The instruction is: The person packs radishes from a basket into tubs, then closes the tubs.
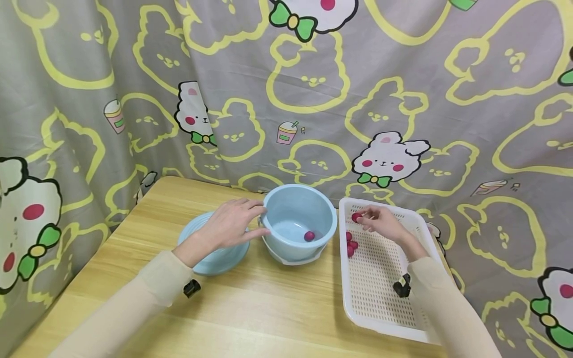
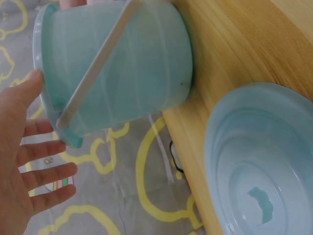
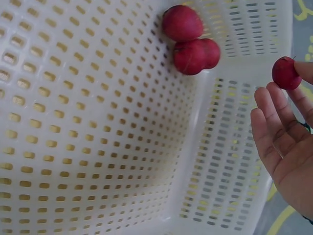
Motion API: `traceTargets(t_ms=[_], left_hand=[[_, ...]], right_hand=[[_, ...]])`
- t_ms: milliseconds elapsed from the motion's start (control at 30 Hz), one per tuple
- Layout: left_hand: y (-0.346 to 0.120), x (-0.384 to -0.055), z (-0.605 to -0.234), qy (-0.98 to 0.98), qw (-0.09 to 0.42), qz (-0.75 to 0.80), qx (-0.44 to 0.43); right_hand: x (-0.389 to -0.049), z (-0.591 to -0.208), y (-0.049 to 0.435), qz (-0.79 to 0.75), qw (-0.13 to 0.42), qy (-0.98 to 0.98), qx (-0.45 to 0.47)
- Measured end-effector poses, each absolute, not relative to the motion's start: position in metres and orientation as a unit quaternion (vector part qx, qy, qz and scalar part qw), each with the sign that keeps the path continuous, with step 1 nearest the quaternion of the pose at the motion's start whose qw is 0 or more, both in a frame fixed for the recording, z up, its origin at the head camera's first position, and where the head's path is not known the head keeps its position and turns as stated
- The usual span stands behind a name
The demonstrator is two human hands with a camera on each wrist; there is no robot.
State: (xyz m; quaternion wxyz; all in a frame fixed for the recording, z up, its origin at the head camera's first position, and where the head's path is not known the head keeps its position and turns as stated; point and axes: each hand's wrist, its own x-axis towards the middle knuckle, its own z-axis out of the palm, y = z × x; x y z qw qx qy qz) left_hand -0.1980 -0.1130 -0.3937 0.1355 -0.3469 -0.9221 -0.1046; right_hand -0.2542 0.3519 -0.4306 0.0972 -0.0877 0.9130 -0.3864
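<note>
- R. hand (image 1: pixel 380 222): thumb & forefinger pinch one round red piece (image 3: pixel 285 73) at the tips; remaining fingers extended, approx. straight. Whether the middle finger also touches: can't tell.
- Held piece, posn.: at the fingertips, clear of the palm; in head view, over the far L. corner of the white basket (image 1: pixel 380 325). Height above basket floor n/d.
- L. hand (image 1: pixel 233 223): fingers spread, approx. straight; thumb tip at the rim of the lt.-blue bucket (image 1: pixel 295 209), L. side.
- Bucket: upright on wood-grain worktop (image 1: pixel 268 318), betw. L. hand & basket; handle (image 2: pixel 93 73) lies down across outer wall. One loose red piece (image 1: pixel 309 236) on the bottom inside, well apart from fingers of both hands.
- Basket: perforated, R. of bucket. Small grp. of red pieces (image 3: pixel 182 23) along its L. side, touching one another, near but below the R. fingers in head view; 3 seen in R. wrist view.
- Lt.-blue round dish (image 2: pixel 244 147): on worktop, L. of bucket, partly hidden by L. hand & wrist.
</note>
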Motion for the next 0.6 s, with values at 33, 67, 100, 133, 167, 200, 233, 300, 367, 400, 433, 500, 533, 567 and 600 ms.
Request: traceTargets(t_ms=[33,67,100,133,167,200,233,300,367,400,433,500,533,567,600], left_hand=[[-0.113,-0.198,-0.393,-0.922,0.135,-0.105,-0.347],[-0.113,-0.198,-0.393,-0.922,0.135,-0.106,-0.347],[-0.113,-0.197,-0.393,-0.922,0.135,-0.106,-0.347],[-0.113,-0.198,-0.393,-0.922,0.135,-0.105,-0.347],[-0.113,-0.198,-0.393,-0.922,0.135,-0.105,-0.347],[-0.112,-0.198,-0.393,-0.922,0.135,-0.105,-0.348],[-0.112,-0.198,-0.393,-0.922,0.135,-0.104,-0.348],[-0.112,-0.198,-0.393,-0.922,0.136,-0.103,-0.349],[-0.112,-0.198,-0.393,-0.921,0.137,-0.102,-0.349],[-0.113,-0.198,-0.394,-0.921,0.138,-0.103,-0.350],[-0.112,-0.198,-0.393,-0.921,0.137,-0.103,-0.349],[-0.112,-0.198,-0.393,-0.922,0.136,-0.104,-0.348],[-0.112,-0.198,-0.393,-0.922,0.136,-0.105,-0.348],[-0.112,-0.198,-0.393,-0.922,0.135,-0.105,-0.347],[-0.112,-0.197,-0.393,-0.922,0.134,-0.106,-0.346]], right_hand=[[-0.253,-0.429,0.352,-0.389,0.096,0.912,-0.089],[-0.253,-0.427,0.351,-0.392,0.094,0.911,-0.088],[-0.252,-0.425,0.350,-0.394,0.094,0.910,-0.089],[-0.251,-0.423,0.350,-0.397,0.094,0.909,-0.086],[-0.250,-0.421,0.349,-0.398,0.094,0.909,-0.088],[-0.250,-0.420,0.348,-0.399,0.093,0.908,-0.089],[-0.249,-0.418,0.347,-0.401,0.095,0.907,-0.091],[-0.247,-0.414,0.345,-0.402,0.096,0.906,-0.095],[-0.246,-0.409,0.343,-0.402,0.094,0.905,-0.106],[-0.245,-0.407,0.342,-0.403,0.092,0.904,-0.109],[-0.244,-0.405,0.341,-0.402,0.089,0.904,-0.114],[-0.243,-0.400,0.338,-0.399,0.080,0.905,-0.128],[-0.242,-0.397,0.336,-0.398,0.076,0.905,-0.132],[-0.241,-0.395,0.335,-0.396,0.072,0.905,-0.135],[-0.240,-0.392,0.333,-0.395,0.067,0.906,-0.136]])
